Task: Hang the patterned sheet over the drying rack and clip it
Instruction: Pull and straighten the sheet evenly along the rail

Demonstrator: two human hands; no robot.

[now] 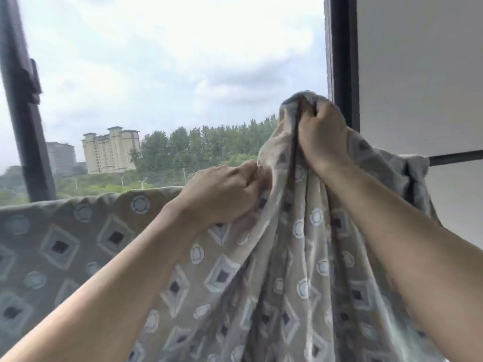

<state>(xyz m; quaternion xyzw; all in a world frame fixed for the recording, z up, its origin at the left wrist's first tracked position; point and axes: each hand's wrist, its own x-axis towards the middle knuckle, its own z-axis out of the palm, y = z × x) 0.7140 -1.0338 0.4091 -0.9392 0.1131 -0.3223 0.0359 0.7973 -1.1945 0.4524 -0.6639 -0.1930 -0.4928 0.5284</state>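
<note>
Patterned sheet (235, 278), beige-grey with diamonds and circles, draped over horizontal edge at left, bunched into vertical folds at right. Right hand (322, 134) raised high, fingers curled tight round gathered top of sheet, fist clamped on fabric. Left hand (222, 194) lower, just beside it, fingers pinching fold of same sheet. Dark rail (456, 157) of drying rack shows at right, sheet corner hanging over it. Behind: dark window frame (342, 61), cloudy sky, trees (198, 147), tan tower block (111, 150).
</note>
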